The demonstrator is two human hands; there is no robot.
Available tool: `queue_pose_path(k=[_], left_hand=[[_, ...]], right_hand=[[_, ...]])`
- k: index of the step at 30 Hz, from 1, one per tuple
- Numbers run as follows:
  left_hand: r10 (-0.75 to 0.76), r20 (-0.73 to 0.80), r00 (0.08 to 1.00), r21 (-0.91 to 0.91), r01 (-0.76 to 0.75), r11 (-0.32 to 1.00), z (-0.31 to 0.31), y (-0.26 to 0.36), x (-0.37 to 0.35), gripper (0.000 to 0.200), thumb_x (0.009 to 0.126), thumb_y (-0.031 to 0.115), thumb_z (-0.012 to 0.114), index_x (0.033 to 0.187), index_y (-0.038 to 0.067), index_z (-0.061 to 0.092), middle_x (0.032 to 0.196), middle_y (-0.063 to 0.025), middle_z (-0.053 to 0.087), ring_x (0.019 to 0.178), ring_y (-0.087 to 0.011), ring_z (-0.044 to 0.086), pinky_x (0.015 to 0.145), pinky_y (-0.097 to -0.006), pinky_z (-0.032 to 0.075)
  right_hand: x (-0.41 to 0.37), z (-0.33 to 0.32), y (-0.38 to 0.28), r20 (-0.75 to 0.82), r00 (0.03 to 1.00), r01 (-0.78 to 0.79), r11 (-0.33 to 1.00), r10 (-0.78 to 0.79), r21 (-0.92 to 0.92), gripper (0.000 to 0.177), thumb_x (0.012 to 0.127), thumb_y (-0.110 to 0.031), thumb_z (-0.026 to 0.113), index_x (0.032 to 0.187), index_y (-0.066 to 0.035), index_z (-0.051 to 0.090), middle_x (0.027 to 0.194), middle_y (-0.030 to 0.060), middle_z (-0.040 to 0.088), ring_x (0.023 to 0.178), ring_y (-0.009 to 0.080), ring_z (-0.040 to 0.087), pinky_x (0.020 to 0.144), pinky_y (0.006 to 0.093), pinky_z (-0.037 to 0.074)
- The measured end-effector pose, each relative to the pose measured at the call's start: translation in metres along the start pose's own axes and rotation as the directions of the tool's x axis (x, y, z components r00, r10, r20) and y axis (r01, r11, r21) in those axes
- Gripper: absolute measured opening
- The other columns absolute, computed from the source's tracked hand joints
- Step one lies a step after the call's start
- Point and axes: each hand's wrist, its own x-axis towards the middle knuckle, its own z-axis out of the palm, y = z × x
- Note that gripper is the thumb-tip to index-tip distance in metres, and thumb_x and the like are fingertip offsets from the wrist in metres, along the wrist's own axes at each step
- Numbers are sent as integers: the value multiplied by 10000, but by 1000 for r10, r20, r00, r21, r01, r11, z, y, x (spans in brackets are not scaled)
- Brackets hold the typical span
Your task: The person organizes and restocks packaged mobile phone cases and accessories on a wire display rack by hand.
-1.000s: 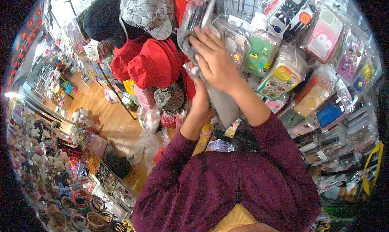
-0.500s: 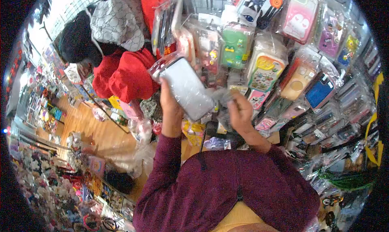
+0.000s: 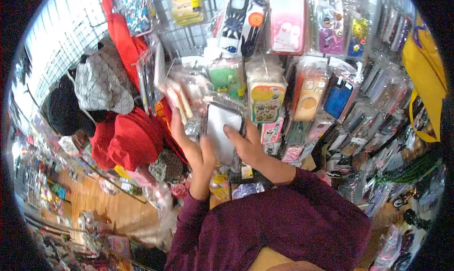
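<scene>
A phone case in clear plastic wrap (image 3: 221, 129), its pale back panel facing up, is gripped in my right hand (image 3: 248, 145), with the thumb pressed flat on the panel. Just to its left, my left hand (image 3: 193, 155) is open, fingers pointing up and thumb apart near the edge of the case. Its fingertips are close to a bagged case with orange and white edges (image 3: 178, 98) hanging on the rack. Behind the held case hangs a green bagged phone case (image 3: 226, 79).
Rows of bagged phone cases (image 3: 267, 100) hang on a wire grid (image 3: 165, 32). Red hats (image 3: 135, 141), a grey patterned hat (image 3: 101, 81) and a black one (image 3: 66, 105) hang at left. A yellow bag (image 3: 425, 67) hangs far right. Wooden floor (image 3: 101, 200) shows lower left.
The wrapped case has passed from my left hand to my right and is now nearer the rack. The grey cloth in my right hand no longer shows. The view has shifted right.
</scene>
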Motion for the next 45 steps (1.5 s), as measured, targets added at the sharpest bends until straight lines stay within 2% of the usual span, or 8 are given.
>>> queue_pose_path(k=[5, 7, 10, 20, 24, 26, 30, 45], left_hand=[[-263, 115, 958, -372, 287, 883, 8, 18, -6, 749, 829, 558, 324, 1330, 18, 188, 1360, -181, 224, 1249, -312, 234, 1024, -392, 178], [-584, 355, 730, -780, 576, 245, -18, 5, 5, 786, 812, 616, 311, 1315, 19, 217, 1314, -145, 325, 1166, -279, 378, 984, -359, 297], [-804, 377, 460, -657, 745, 118, -16, 22, 22, 740, 850, 589, 202, 1327, 23, 194, 1349, -142, 267, 1223, -276, 295, 1019, -362, 229], [-407, 506, 760, -356, 614, 704, 0, 36, -6, 531, 930, 372, 189, 1327, 18, 181, 1335, -162, 269, 1241, -235, 263, 1015, -355, 224], [-669, 270, 692, -655, 642, 399, -6, 33, 15, 541, 929, 397, 193, 1319, 22, 203, 1334, -155, 279, 1212, -253, 315, 993, -362, 277], [-124, 514, 849, -857, 513, -38, -20, 13, 31, 564, 914, 440, 215, 1315, 44, 231, 1300, -146, 348, 1165, -286, 385, 955, -375, 328], [-527, 259, 810, -643, 551, 531, -8, 16, 69, 483, 913, 343, 342, 1266, 16, 302, 1172, -137, 469, 1030, -211, 504, 867, -345, 414], [-40, 160, 986, -305, 88, 948, -3, 13, 346, 314, 850, 158, 497, 1063, -71, 476, 897, -119, 581, 764, -164, 571, 638, -280, 472]], right_hand=[[-7, 21, 6, 353, 824, 518, 842, -444, -152, 661, 840, -375, 404, 1280, 85, 227, 1348, 259, 180, 1280, 350, 136, 1033, 388, 124], [-9, 25, 4, 606, 662, 705, 642, -442, -302, 745, 820, -481, 360, 1273, 97, 237, 1358, 274, 147, 1280, 401, 102, 1038, 449, 79], [-4, 21, 21, 624, 606, 794, 424, -494, -436, 697, 813, -447, 376, 1240, 99, 299, 1344, 278, 189, 1278, 400, 122, 1035, 460, 93], [60, 25, -60, 477, 714, 693, 419, -513, -586, 497, 785, -181, 401, 1242, 14, 378, 1345, 188, 282, 1261, 365, 214, 1021, 449, 147], [19, 27, -30, 578, 697, 716, 461, -425, -525, 486, 744, -137, 499, 1197, 21, 422, 1313, 187, 327, 1230, 358, 276, 1010, 443, 210], [5, 20, -13, 580, 632, 775, 427, -514, -466, 434, 739, -108, 494, 1152, 24, 461, 1260, 188, 388, 1180, 355, 344, 984, 438, 253], [1, -11, 4, 397, 684, 729, 592, -612, -343, 308, 715, -23, 469, 1008, 21, 551, 1056, 176, 547, 968, 335, 519, 865, 408, 381], [-74, -84, 56, -73, 972, 162, 861, -224, -483, 151, 774, -91, 488, 665, -15, 415, 554, 46, 336, 507, 128, 325, 488, 272, 293]])
